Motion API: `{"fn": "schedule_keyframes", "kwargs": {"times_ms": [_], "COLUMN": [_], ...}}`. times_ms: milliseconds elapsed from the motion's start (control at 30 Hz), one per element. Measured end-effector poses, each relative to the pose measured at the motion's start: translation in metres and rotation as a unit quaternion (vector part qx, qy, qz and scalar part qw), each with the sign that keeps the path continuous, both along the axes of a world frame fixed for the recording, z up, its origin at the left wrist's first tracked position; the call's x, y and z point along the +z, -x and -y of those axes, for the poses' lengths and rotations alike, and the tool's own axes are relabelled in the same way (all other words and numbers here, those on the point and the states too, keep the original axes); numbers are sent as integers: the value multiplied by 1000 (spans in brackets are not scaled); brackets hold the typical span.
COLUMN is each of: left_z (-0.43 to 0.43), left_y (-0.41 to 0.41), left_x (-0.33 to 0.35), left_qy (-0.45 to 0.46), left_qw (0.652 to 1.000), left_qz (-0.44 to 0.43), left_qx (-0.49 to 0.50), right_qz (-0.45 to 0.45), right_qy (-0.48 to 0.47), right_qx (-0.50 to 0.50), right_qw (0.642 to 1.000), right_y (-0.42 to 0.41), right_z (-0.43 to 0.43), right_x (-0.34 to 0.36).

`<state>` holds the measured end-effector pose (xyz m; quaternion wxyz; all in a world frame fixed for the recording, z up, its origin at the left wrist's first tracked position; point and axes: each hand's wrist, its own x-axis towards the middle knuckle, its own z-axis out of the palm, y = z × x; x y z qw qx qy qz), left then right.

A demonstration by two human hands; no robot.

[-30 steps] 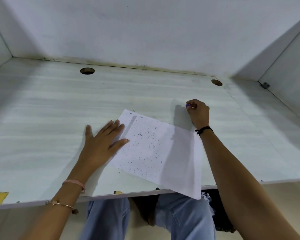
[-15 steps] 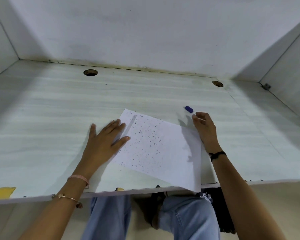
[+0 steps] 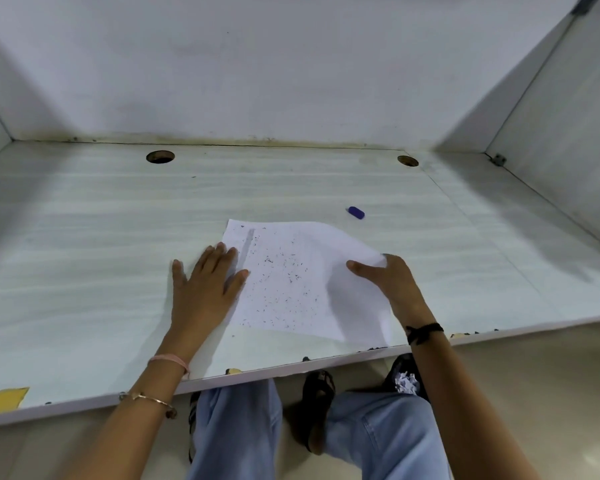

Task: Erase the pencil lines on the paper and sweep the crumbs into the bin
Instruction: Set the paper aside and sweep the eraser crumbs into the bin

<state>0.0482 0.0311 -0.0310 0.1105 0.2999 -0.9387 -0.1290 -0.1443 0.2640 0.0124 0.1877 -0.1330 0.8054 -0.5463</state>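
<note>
A white sheet of paper (image 3: 291,271) lies on the pale desk (image 3: 84,254), strewn with dark eraser crumbs (image 3: 284,282). My left hand (image 3: 205,289) presses flat on the sheet's left edge, fingers straight. My right hand (image 3: 388,282) pinches the sheet's right edge, thumb on top, and that side is lifted off the desk. A small blue eraser (image 3: 356,212) lies loose on the desk beyond the paper's far right corner. Under the desk edge at the right, a dark bin (image 3: 404,379) with crumpled white paper shows partly.
White walls close the desk at the back and both sides. Two round cable holes (image 3: 160,156) (image 3: 407,161) sit near the back. My jeans-clad legs and a sandal (image 3: 317,386) are below the front edge. Yellow chipped patches (image 3: 2,398) mark the front left edge.
My right hand set the blue eraser down on the desk, came back toward me and took hold of the paper's right edge, lifting it. My left hand stayed pressed on the left edge.
</note>
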Motion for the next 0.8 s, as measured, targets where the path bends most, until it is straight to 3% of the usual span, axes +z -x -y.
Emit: {"fn": "schedule_keyframes", "kwargs": {"times_ms": [67,233,333,500,667,800], "left_z": [-4,-3,2,16,26,27], "left_y": [2,3,5,20,41,55], "left_x": [1,2,7,31,47,52], "left_qy": [-3,-19,-92,-317,-435,-452], "left_qw": [1000,1000,990,915,855,829], "left_qz": [-7,-13,-109,-248,-280,-328], "left_qx": [10,7,13,19,17,-4], "right_qz": [35,41,27,-1,-4,-18], "right_qy": [50,65,100,137,186,213], "right_qx": [-1,24,-1,1,4,-3], "right_qw": [998,997,995,991,982,977], "right_y": [-4,-1,5,15,21,24], "right_z": [-7,-18,-17,-19,-20,-17], "right_x": [2,1,1,5,4,12]}}
